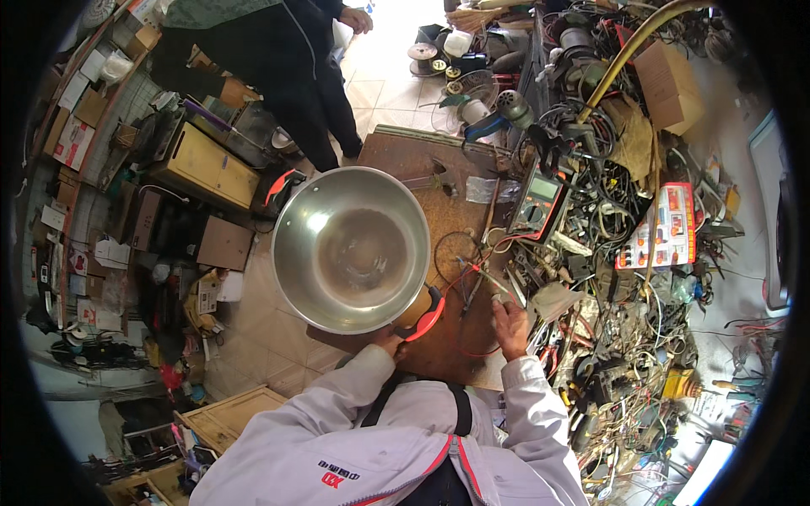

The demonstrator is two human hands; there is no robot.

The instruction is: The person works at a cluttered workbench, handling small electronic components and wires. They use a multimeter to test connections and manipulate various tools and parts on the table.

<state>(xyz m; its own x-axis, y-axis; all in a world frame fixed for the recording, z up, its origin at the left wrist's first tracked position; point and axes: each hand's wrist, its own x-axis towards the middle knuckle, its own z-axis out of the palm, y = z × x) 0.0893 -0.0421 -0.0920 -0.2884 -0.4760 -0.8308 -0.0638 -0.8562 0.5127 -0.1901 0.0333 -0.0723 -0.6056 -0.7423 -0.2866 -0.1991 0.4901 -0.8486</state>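
A wide, shiny metal pot [350, 249] with red and black side handles stands at the left of the brown work table, its inside facing up. My left hand [390, 341] is at the pot's near edge, beside the near red handle [424, 316]; the pot hides its fingers. Over the table to the right, my right hand [509, 327] has its fingers pinched together, pointing away from me. What they hold, if anything, is too small to make out. Just ahead of those fingertips lie a thin pale rod [502, 287] and a red wire [447, 312].
A multimeter [540, 198] lies at the table's right, against a heap of tools, cables and parts [607, 337]. Ahead on the left stands another person in dark clothes [295, 84]. Crowded shelves [76, 169] and a yellow cabinet [211, 164] line the left side.
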